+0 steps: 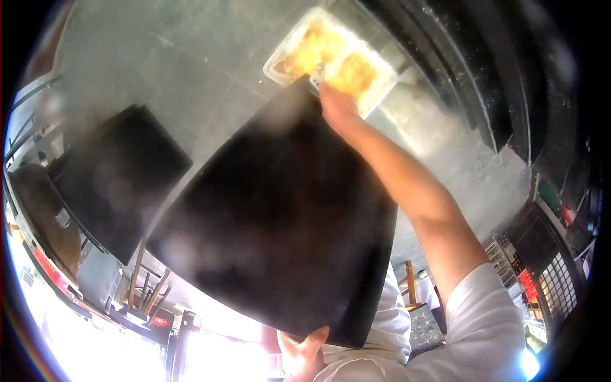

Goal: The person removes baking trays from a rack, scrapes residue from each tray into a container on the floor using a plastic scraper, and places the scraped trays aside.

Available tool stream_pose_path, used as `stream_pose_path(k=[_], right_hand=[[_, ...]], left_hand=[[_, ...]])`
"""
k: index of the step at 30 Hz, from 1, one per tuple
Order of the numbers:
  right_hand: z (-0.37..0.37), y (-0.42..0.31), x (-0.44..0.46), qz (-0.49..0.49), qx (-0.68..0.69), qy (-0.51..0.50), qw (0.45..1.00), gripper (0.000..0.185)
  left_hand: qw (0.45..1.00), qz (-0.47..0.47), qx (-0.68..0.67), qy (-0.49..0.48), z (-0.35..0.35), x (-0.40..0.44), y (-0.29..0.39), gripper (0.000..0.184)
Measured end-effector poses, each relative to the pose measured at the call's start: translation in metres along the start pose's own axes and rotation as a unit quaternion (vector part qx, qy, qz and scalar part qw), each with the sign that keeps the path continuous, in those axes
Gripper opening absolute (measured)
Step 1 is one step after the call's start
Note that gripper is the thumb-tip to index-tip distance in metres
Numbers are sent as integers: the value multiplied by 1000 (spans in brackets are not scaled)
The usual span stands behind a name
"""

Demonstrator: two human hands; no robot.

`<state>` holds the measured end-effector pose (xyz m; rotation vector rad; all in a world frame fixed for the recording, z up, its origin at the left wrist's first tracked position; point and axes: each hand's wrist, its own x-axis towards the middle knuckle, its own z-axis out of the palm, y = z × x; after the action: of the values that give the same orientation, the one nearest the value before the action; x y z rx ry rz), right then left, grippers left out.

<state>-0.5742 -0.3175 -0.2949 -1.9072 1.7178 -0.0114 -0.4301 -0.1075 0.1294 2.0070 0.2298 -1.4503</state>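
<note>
A large dark black panel (273, 216), flat-faced and roughly square, is tilted in front of my body. My left hand (302, 353) grips its near edge, with the thumb lying over the face. At the panel's far corner, my right hand (337, 108) is closed around a small tool with a pale metal end (316, 79), which seems to touch that corner. Its exact kind is too blurred to tell. Just beyond my right hand, a white tray (275, 69) holds a yellowish-orange material.
Another black panel (121, 178) rests at the left, near wooden stool legs (149, 293). Long dark curved pieces (471, 70) line the upper right. Grey floor (172, 57) lies ahead. A lattice-fronted dark piece (559, 286) stands at the far right.
</note>
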Motion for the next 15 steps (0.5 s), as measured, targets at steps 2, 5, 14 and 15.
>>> stream_pose_path(k=[2, 5, 14, 15], right_hand=[[-16, 2, -2, 10, 23, 24, 999, 15], [-40, 0, -19, -18, 54, -25, 998, 11], [-148, 27, -64, 230, 331, -72, 913, 26], [-145, 33, -57, 182, 317, -64, 929, 27]], left_hand=[[1000, 11, 1, -10, 1, -3, 5, 59], [1000, 6, 13, -13, -6, -3, 11, 56], [998, 33, 39, -37, -2, 9, 42, 62], [997, 28, 59, -33, 0, 8, 43, 64]])
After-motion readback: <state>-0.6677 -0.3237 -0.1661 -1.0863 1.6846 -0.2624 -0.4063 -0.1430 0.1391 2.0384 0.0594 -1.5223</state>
